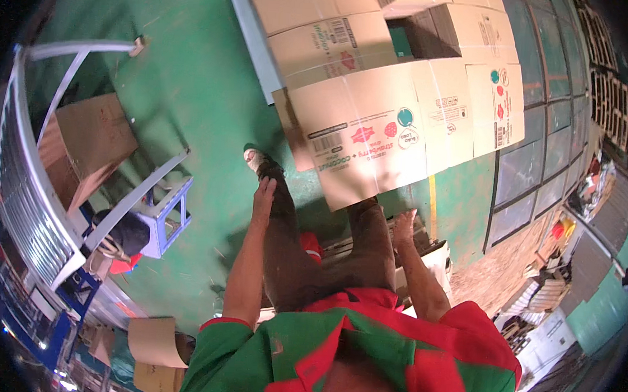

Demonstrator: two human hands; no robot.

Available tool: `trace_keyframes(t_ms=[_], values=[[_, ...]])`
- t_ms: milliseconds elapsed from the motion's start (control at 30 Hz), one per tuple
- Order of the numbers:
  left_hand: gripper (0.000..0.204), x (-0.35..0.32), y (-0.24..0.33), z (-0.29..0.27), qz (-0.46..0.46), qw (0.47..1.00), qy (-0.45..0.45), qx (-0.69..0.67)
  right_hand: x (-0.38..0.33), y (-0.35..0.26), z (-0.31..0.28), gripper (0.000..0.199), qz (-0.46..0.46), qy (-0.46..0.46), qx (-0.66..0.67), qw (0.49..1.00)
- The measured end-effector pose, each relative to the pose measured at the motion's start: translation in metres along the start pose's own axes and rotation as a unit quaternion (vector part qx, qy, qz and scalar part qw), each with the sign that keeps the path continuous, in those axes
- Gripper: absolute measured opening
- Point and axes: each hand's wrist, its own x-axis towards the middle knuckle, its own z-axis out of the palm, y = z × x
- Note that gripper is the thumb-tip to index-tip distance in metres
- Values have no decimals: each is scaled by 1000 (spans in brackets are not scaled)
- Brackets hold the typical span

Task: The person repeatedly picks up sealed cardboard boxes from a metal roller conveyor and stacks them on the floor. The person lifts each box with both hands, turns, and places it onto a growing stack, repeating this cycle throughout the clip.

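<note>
A big flat brown cardboard box sheet (375,139) with printed pictures lies on the green floor (191,95), just past the person's knees. The left hand (264,193) hangs open with a wide grip near its lower left edge, holding nothing. The right hand (403,225) is open too, close under its lower edge.

Matt brown cardboard sheets (376,128) lie on a smooth, glossy green painted floor (191,81)

Green painted floor (190,102), a small blue stool (171,212), glass panels (539,152) right.
</note>
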Motion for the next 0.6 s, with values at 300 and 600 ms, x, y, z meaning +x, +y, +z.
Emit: trace_keyframes(t_ms=[300,600], values=[[67,-101,212,-261,463,715,346,394,-89,53,72,68,-144,-113,-534,826],[113,-145,320,-442,237,608,534,537,-212,-2,241,63,-98,-218,-471,849]])
